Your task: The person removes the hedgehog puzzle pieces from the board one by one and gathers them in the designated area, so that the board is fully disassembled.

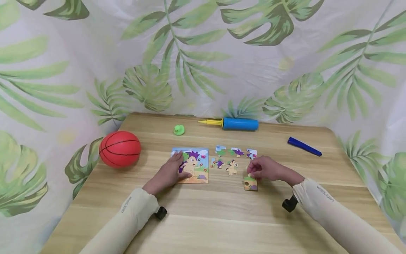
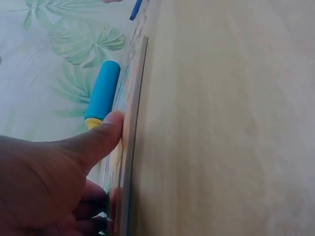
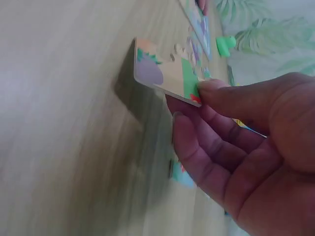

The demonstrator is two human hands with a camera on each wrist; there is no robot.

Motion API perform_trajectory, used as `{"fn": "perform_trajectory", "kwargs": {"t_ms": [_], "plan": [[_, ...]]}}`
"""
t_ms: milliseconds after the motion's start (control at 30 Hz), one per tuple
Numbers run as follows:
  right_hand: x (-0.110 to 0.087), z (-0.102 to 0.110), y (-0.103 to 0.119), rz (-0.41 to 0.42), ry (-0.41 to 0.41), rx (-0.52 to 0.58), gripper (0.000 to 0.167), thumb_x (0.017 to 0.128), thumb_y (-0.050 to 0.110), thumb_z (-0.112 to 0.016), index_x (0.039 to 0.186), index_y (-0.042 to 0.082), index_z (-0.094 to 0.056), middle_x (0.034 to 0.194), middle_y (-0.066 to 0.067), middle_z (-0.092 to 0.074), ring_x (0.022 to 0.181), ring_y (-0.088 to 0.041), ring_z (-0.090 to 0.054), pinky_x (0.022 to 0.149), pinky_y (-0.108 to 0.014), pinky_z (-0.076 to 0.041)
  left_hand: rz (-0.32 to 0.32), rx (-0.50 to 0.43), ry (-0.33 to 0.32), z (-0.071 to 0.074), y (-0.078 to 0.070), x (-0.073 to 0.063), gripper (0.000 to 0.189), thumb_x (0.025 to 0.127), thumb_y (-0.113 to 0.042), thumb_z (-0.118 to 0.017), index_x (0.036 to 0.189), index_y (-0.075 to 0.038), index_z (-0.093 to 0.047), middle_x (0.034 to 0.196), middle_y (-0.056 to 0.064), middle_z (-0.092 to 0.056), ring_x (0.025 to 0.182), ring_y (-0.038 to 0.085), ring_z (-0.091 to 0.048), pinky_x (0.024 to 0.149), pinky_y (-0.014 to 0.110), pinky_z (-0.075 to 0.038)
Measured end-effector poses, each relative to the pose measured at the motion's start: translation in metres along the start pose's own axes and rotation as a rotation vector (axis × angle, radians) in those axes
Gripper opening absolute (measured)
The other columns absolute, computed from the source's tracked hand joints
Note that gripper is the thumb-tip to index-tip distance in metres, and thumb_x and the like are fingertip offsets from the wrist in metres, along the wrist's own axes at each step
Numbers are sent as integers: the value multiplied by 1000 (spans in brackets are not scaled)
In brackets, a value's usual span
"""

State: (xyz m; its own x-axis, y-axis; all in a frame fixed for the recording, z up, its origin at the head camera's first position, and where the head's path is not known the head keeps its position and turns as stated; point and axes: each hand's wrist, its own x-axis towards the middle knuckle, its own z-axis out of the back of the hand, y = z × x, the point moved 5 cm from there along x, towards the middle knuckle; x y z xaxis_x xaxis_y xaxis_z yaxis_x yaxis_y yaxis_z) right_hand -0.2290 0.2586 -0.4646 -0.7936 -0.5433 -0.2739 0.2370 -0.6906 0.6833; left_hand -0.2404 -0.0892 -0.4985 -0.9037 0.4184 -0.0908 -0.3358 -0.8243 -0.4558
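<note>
My left hand rests flat on a picture puzzle board showing a purple-haired cartoon animal. In the left wrist view the thumb lies on the board near its edge. My right hand pinches a puzzle piece between thumb and fingers. That piece is tilted just over the table, with a purple shape and a green band on it. Several loose pieces lie between the hands, among them a purple-and-green one and one with the animal's face.
A red ball sits at the table's left edge. Farther back are a green toy duck and a blue pump with a yellow nozzle. On the right lies a dark blue stick-like object. A leaf-patterned cloth hangs behind the table.
</note>
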Motion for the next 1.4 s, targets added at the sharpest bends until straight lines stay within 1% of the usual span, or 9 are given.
{"fn": "perform_trajectory", "kwargs": {"t_ms": [200, 400, 667, 833, 933, 1067, 1133, 1267, 1400], "plan": [[-7, 0, -8, 13, -4, -55, 3, 92, 6, -70, 95, 7, -70, 84, -1, -69, 77, -8, -58, 69, -20, -52, 19, -17, 8, -4, 4, 0, 90, 90, -44, -72, 151, 10, -33, 165, 24, -20, 154, 42, -17, 125, 53, -22], [-6, -3, -6, 10, -22, -109, 4, 93, 12, -70, 94, 8, -71, 81, 2, -69, 73, -6, -56, 67, -20, -49, 31, -19, -21, 1, 5, -5, 90, 90, -42, -73, 150, 11, -33, 165, 25, -21, 154, 43, -17, 125, 55, -23], [-5, 2, 2, -37, -109, -299, 7, 93, 15, -68, 93, 12, -74, 82, 5, -71, 73, -6, -56, 68, -25, -50, 18, 0, -25, 5, 3, -12, 89, 90, -41, -73, 150, 11, -33, 164, 26, -22, 154, 44, -18, 124, 54, -23], [-8, 7, 9, -64, -150, -291, 11, 93, 14, -67, 94, 8, -75, 80, 2, -72, 67, -7, -55, 63, -25, -48, 11, 15, -32, 7, 2, -9, 89, 90, -43, -72, 150, 10, -33, 164, 26, -22, 154, 44, -19, 124, 55, -24], [-9, 9, 15, -45, -203, -309, 12, 94, 14, -66, 94, 6, -75, 80, 1, -72, 68, -7, -56, 63, -25, -48, 13, 16, -28, 8, 3, -8, 89, 90, -44, -72, 151, 10, -34, 164, 25, -23, 154, 43, -19, 124, 54, -24], [0, 7, 30, 8, -275, -331, 13, 95, 14, -64, 93, 7, -74, 76, 4, -68, 67, -6, -55, 63, -25, -48, 11, 10, -34, 11, 4, -10, 89, 91, -43, -72, 150, 10, -34, 164, 25, -23, 154, 43, -19, 124, 54, -24], [9, 4, 44, 44, -286, -321, 13, 95, 15, -64, 93, 8, -74, 73, 5, -66, 65, -6, -53, 63, -24, -47, 13, -2, -28, 13, 5, -9, 88, 92, -43, -71, 150, 11, -33, 164, 25, -23, 154, 43, -19, 124, 54, -24], [32, -5, 78, 128, -249, -305, 12, 96, 15, -65, 93, 9, -74, 73, 5, -66, 62, -5, -49, 60, -22, -44, 53, -90, 1, 14, 9, -5, 82, 96, -42, -65, 152, 7, -32, 166, 21, -21, 154, 40, -20, 125, 54, -24], [58, -17, 109, 180, -174, -314, 12, 96, 17, -66, 94, 10, -75, 77, 4, -70, 63, -5, -53, 62, -21, -48, 57, -148, -5, 15, 15, -1, 73, 99, -39, -62, 152, 3, -34, 166, 18, -24, 152, 39, -26, 123, 53, -27]]}}
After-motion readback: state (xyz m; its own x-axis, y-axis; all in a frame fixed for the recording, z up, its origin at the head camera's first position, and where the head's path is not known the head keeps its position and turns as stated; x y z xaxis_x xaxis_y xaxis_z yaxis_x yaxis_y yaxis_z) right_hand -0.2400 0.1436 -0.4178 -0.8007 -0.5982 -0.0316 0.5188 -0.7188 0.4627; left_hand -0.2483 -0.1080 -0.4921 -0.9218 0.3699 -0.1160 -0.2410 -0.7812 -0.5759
